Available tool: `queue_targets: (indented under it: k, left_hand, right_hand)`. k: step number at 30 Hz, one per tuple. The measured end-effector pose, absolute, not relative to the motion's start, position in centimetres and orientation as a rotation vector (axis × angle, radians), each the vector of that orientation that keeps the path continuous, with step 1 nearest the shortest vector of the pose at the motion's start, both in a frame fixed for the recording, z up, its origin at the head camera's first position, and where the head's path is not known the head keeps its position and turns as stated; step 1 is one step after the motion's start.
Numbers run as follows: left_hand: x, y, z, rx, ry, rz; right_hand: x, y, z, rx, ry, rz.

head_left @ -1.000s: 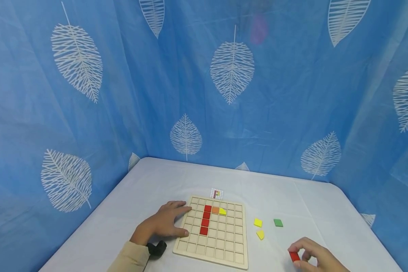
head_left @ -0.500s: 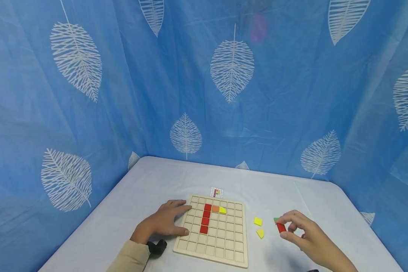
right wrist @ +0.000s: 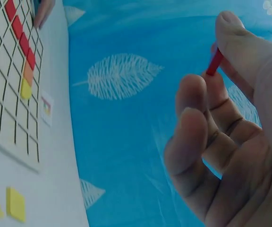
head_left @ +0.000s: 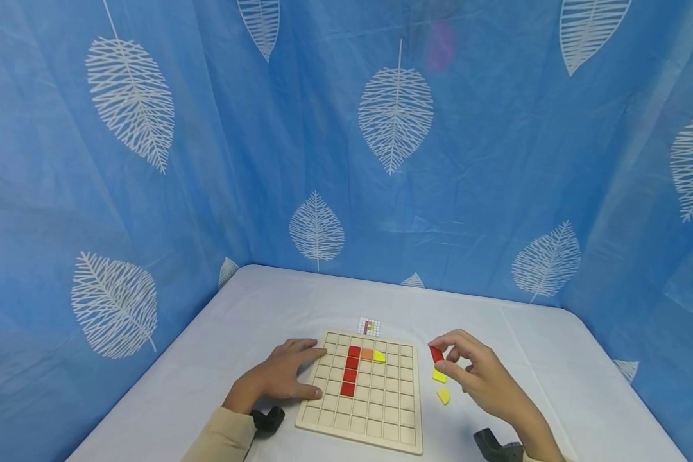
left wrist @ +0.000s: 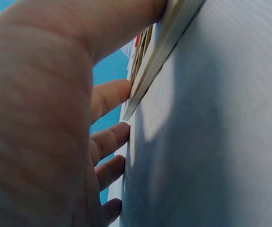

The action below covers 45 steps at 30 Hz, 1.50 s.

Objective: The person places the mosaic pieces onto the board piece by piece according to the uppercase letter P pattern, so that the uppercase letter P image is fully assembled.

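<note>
Between thumb and fingertips, my right hand [head_left: 476,372] pinches a red square tile [head_left: 436,354], held above the table just right of the board; the right wrist view shows the red tile [right wrist: 215,62] edge-on. My left hand [head_left: 283,375] rests at the left edge of the wooden grid board [head_left: 381,420], thumb and forefinger spread and touching its rim. On the board, several red tiles [head_left: 351,363] form a column. An orange tile [head_left: 367,354] lies right of the top one, followed by a yellow rounded tile [head_left: 379,356].
A yellow square tile [head_left: 439,376] and a yellow rounded-corner tile [head_left: 443,396] lie on the table right of the board. A green tile is mostly hidden behind my right hand. Behind the board lies a small pattern card [head_left: 369,327]. Blue leaf-print curtains [head_left: 346,160] surround the table.
With the red tile pinched, my right hand has moved left and away from me, from the table's front right toward the board. My left hand stays put on the board's edge.
</note>
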<state>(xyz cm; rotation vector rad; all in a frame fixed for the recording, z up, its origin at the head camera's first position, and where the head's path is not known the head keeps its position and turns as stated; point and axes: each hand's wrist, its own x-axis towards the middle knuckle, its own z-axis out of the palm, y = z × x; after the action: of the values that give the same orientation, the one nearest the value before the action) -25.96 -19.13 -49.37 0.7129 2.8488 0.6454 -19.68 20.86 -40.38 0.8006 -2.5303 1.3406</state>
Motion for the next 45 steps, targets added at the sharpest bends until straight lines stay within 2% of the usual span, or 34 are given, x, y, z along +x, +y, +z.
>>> queue_targets:
  k: [13, 21, 31, 45]
  left_hand:
    - [-26.0, -19.0, -49.2, 0.718, 2.84, 0.653]
    - [-25.9, -19.0, -49.1, 0.707, 2.835, 0.648]
    - [-25.8, -19.0, -49.1, 0.721, 2.855, 0.614]
    - [-25.8, -19.0, -48.9, 0.719, 2.841, 0.623]
  right_hand:
    - [-21.3, 14.3, -42.1, 0.642, -2.477, 1.349]
    - [-21.6, 10.5, -44.3, 0.439, -2.469, 1.628]
    - [-21.3, 8.2, -47.2, 0.541, -2.624, 1.539]
    - [-20.0, 6.5, -48.7, 0.556, -2.808, 1.377]
